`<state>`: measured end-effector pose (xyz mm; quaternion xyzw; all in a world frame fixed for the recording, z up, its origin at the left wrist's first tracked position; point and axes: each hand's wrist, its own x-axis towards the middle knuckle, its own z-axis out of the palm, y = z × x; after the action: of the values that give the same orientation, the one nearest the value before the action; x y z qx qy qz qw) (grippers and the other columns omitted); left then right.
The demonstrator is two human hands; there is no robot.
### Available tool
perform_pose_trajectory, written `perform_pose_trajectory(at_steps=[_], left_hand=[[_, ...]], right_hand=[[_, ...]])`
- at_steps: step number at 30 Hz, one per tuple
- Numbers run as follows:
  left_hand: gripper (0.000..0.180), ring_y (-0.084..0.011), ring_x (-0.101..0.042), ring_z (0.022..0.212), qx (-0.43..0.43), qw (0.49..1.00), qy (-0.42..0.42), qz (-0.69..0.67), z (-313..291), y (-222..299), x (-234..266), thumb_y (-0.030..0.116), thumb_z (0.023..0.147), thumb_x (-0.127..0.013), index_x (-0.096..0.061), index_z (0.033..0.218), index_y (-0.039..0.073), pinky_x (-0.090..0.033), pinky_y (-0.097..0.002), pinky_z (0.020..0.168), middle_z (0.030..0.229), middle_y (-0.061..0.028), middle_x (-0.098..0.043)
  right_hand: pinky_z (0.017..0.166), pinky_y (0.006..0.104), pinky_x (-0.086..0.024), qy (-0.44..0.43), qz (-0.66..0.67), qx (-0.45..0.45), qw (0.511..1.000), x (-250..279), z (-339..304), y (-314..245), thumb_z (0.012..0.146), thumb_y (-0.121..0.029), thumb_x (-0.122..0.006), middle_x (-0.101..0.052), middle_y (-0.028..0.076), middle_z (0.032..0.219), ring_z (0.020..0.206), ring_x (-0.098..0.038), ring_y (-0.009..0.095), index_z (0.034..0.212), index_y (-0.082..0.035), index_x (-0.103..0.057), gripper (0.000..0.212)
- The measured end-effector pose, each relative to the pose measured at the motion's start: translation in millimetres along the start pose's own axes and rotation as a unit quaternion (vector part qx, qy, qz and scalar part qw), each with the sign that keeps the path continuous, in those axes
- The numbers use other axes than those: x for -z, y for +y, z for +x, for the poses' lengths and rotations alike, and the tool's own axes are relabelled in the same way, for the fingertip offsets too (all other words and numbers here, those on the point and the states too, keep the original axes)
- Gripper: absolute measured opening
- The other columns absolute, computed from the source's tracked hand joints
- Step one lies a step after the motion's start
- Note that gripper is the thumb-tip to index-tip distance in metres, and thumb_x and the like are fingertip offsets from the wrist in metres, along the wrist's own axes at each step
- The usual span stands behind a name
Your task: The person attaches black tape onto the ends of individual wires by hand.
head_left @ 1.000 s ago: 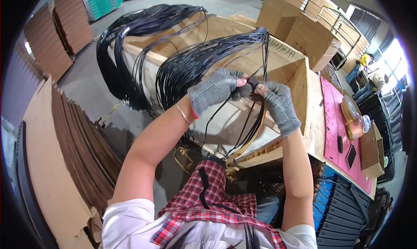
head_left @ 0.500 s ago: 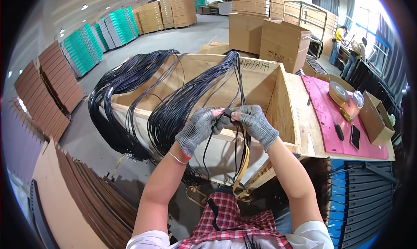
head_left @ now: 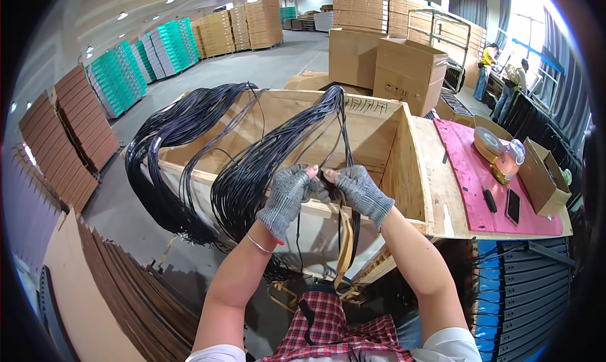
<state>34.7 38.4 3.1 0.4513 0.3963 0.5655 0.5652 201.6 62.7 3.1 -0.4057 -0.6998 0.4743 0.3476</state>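
Note:
My left hand point(head_left: 285, 196) and my right hand point(head_left: 361, 193), both in grey fingerless gloves, meet above the near rim of an open wooden crate point(head_left: 413, 172). Thumbs and fingers are pinched around a black cable point(head_left: 326, 176); its end is mostly hidden by the fingers. Just left of my hands, a thick bundle of black cables point(head_left: 252, 160) drapes from the crate's far rim over its near wall. Another cable bundle point(head_left: 183, 115) hangs over the left end. A tan strap point(head_left: 345, 245) dangles below my right hand.
Right of the crate, a pink board point(head_left: 464, 166) carries a phone point(head_left: 513, 207), a black-handled tool point(head_left: 490, 201), a tape roll point(head_left: 489, 139) and a small carton point(head_left: 543, 179). Large cardboard boxes point(head_left: 407, 74) stand behind. Brown panels point(head_left: 126, 280) are stacked at lower left. Two people work at far right.
My hands have tilted and drawn in around the black piece, which showed more plainly between the fingertips before. The whole view has shifted slightly.

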Motion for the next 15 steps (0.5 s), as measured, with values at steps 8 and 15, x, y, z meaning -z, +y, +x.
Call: perform_pose_trajectory(at_steps=[8,15], left_hand=[[0.013,-0.0052,-0.038,0.045,0.04,0.999,-0.016,0.019,-3.8,3.2,11.8,0.017,0.083,-0.055,-0.057,0.082,0.004,-0.028,-0.0182,0.041,0.059,-0.0008,-0.049],[0.026,-0.0175,-0.054,0.057,-0.351,0.874,0.024,0.337,4.4,7.8,18.1,0.004,0.08,-0.056,-0.056,0.106,0.0,-0.043,-0.0275,0.052,0.071,-0.0093,-0.058]], right_hand=[[0.06,0.0271,-0.049,0.044,0.194,-0.005,0.98,-17.6,49.9,2.6,0.078,-0.024,-0.062,-0.06,0.011,0.066,0.062,-0.058,0.016,0.067,0.004,-0.06,0.03],[0.068,0.0343,-0.052,0.063,0.472,-0.01,0.879,-21.1,56.4,11.2,0.08,-0.005,-0.053,-0.059,0.013,0.08,0.071,-0.06,0.024,0.086,0.005,-0.054,0.012]])
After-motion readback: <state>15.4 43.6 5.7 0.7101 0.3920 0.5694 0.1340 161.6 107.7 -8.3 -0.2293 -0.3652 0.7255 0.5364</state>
